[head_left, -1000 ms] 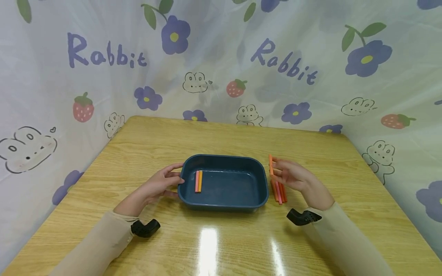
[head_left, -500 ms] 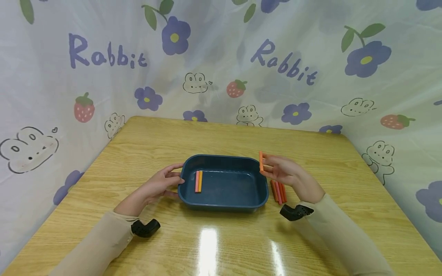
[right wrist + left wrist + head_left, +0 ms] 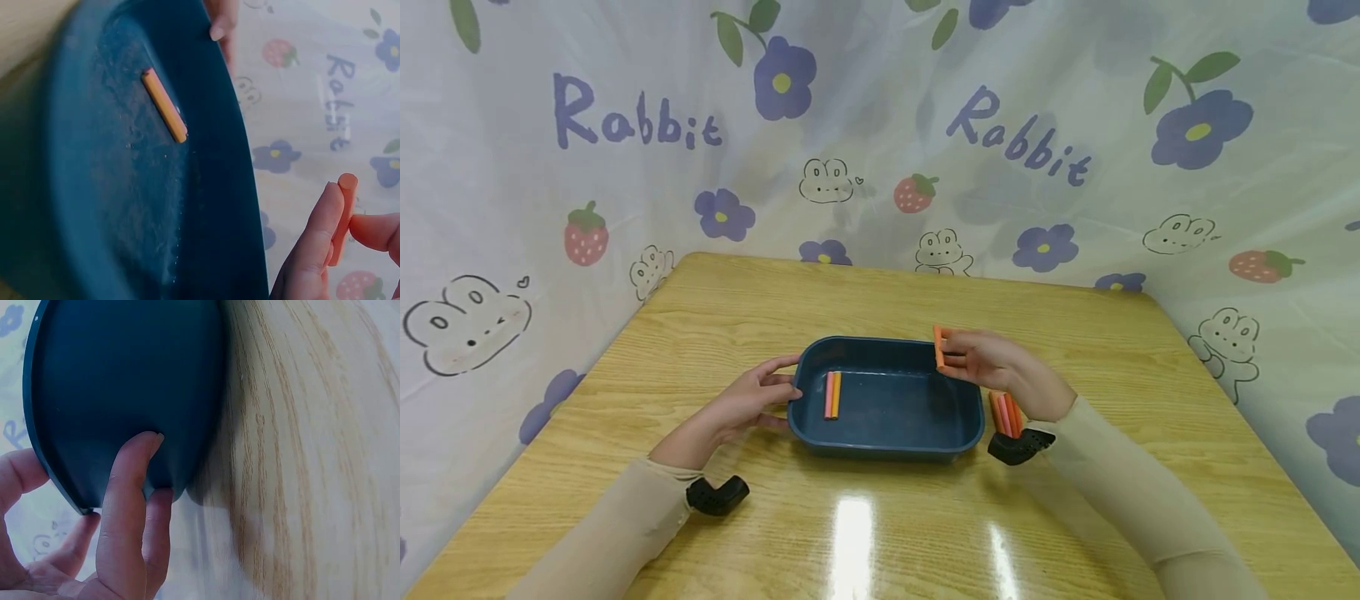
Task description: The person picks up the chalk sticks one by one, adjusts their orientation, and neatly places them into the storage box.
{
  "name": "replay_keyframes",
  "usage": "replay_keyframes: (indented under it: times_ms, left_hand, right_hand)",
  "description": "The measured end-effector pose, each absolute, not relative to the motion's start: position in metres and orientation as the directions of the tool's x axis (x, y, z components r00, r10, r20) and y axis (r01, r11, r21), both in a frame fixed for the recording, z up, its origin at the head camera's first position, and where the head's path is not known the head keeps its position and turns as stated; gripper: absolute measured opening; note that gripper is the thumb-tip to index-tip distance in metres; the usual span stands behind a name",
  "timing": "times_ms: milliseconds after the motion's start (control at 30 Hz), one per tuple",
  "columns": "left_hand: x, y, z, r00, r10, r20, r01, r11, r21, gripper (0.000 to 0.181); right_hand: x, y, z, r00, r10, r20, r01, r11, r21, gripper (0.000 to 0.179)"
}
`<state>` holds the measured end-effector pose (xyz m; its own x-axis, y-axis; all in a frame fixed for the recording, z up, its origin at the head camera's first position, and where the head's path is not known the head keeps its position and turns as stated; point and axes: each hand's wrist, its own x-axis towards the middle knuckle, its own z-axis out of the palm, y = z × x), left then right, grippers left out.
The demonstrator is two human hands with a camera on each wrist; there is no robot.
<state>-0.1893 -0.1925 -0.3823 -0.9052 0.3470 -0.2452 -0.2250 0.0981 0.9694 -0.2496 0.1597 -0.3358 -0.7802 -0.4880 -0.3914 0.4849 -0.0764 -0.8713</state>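
A dark blue rectangular basin (image 3: 887,447) stands on the wooden table. My left hand (image 3: 748,400) grips its left end, one digit at the rim and the other fingers spread against the outer wall. My right hand (image 3: 981,362) pinches an orange chalk stick (image 3: 939,348) between thumb and fingers, held upright over the basin's back right corner. In the right wrist view the orange chalk stick (image 3: 344,219) shows a flat round end. A pink chalk stick (image 3: 828,396) and a yellow chalk stick (image 3: 836,396) lie side by side inside the basin, toward the left.
Several orange, pink and red chalk sticks (image 3: 1006,412) lie together on the table (image 3: 760,300) just right of the basin, partly behind the right wrist's black camera mount (image 3: 1018,447). A patterned white cloth (image 3: 880,108) hangs behind the table.
My right hand has moved left with the orange chalk stick, from above the pile beside the basin to over its back right corner. The left hand and basin have stayed in place.
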Motion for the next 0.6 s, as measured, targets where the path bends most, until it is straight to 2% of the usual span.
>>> replay_keyframes:
  times_ms: [100, 333, 600]
  left_hand:
    - [-0.19, -0.192, -0.382, -0.905, 0.348, -0.244, -0.225, 0.096, 0.97, 0.064]
    - [-0.19, -0.192, -0.382, -0.904, 0.353, -0.239, -0.222, 0.09, 0.971, 0.064]
    - [-0.19, -0.193, -0.383, -0.906, 0.35, -0.24, -0.222, 0.091, 0.971, 0.064]
  right_hand:
    - [-0.254, 0.15, -0.332, -0.777, -0.469, -0.42, 0.505, -0.065, -0.861, 0.052]
    - [-0.258, 0.131, -0.328, -0.733, -0.493, -0.469, 0.553, -0.031, -0.832, 0.057]
    - [-0.268, 0.11, -0.331, -0.692, -0.519, -0.501, 0.567, 0.038, -0.823, 0.054]
